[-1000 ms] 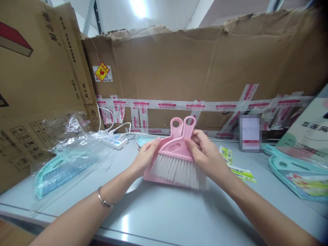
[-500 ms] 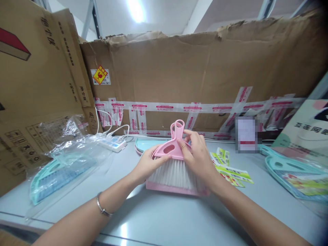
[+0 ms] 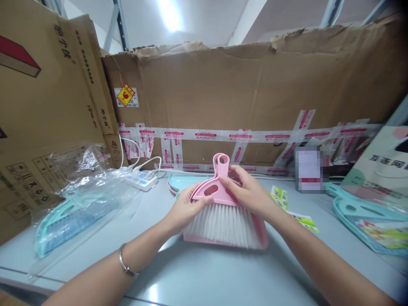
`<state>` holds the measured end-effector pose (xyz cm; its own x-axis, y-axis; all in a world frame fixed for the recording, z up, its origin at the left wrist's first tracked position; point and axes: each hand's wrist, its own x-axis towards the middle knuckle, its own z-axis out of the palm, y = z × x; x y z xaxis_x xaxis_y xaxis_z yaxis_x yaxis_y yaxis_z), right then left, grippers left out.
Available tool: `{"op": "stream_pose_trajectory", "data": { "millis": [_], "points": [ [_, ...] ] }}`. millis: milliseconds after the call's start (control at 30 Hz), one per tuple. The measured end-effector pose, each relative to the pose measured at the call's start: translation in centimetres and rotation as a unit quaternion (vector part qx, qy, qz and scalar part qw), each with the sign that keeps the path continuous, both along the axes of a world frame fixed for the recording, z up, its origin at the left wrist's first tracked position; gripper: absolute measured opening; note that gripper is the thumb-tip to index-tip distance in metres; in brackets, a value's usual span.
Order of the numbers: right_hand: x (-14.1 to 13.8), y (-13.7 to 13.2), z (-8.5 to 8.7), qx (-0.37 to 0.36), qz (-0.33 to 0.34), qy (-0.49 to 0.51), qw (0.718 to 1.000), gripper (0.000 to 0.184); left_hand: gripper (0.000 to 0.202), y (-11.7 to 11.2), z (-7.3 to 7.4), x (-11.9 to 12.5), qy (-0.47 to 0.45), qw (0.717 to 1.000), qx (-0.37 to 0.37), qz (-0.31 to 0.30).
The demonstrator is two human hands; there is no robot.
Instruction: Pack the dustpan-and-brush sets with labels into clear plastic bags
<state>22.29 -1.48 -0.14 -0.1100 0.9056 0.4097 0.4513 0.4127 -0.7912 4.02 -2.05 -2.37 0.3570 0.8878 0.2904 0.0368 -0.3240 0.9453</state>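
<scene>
A pink hand brush (image 3: 223,221) with white bristles lies nested against a pink dustpan (image 3: 263,231), both handles pointing up and away from me. My left hand (image 3: 186,208) grips the pair at the left, its thumb on the brush head and its fingers hidden behind. At the right, my right hand (image 3: 251,191) holds them too, thumb on the brush just below the handle and fingers curled round the dustpan's side. Behind my left hand, a light-blue dustpan (image 3: 188,182) rests on the table (image 3: 197,276), partly covered by the pink set.
A bagged light-blue brush set (image 3: 70,212) lies left, another light-blue set (image 3: 366,216) right. Green-yellow cardboard labels (image 3: 301,220) lie past my right hand. A white power strip (image 3: 143,180) with cables stands before a large taped carton (image 3: 204,89). Another carton (image 3: 47,114) rises at left.
The pink brush and dustpan have tipped slightly and shifted a little toward me. My right hand has slid lower and to the right, showing more bristles and the dustpan's right edge.
</scene>
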Motion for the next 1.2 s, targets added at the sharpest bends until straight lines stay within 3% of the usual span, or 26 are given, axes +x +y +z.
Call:
{"op": "stream_pose_trajectory", "data": {
  "millis": [67,133,367,667,767,967,1067,1200],
  "points": [
    [0.2,0.3,0.5,-0.068,0.08,0.033,0.994,0.031,0.043,0.0,0.0,-0.1,0.006,1.0,0.005,-0.002],
    [0.2,0.7,0.7,-0.091,0.099,0.038,0.99,0.03,0.043,0.1,-0.2,-0.1,0.008,1.0,0.004,-0.007],
    [-0.3,1.5,0.5,-0.036,-0.002,-0.068,0.997,0.023,0.041,0.8,-0.8,-0.4,0.007,1.0,0.019,0.006],
    [-1.4,0.7,0.6,-0.067,-0.055,-0.129,0.988,0.02,0.039,1.2,-1.0,-0.5,0.002,1.0,0.027,0.008],
    [-1.1,0.9,0.5,-0.08,-0.041,-0.106,0.99,0.019,0.039,1.3,-1.3,-0.6,0.001,1.0,0.018,0.002],
    [0.5,2.8,1.7,-0.172,0.111,0.063,0.977,0.033,0.037,1.3,-1.4,-0.7,0.017,0.999,0.028,-0.005],
    [0.1,3.9,2.1,-0.167,0.096,0.118,0.974,0.03,0.037,1.3,-1.1,-0.6,0.028,0.999,0.032,-0.006],
    [-1.2,4.5,2.0,-0.136,0.027,0.112,0.984,0.017,0.037,1.4,-1.1,-0.7,0.02,0.999,0.029,0.001]
  ]
}}
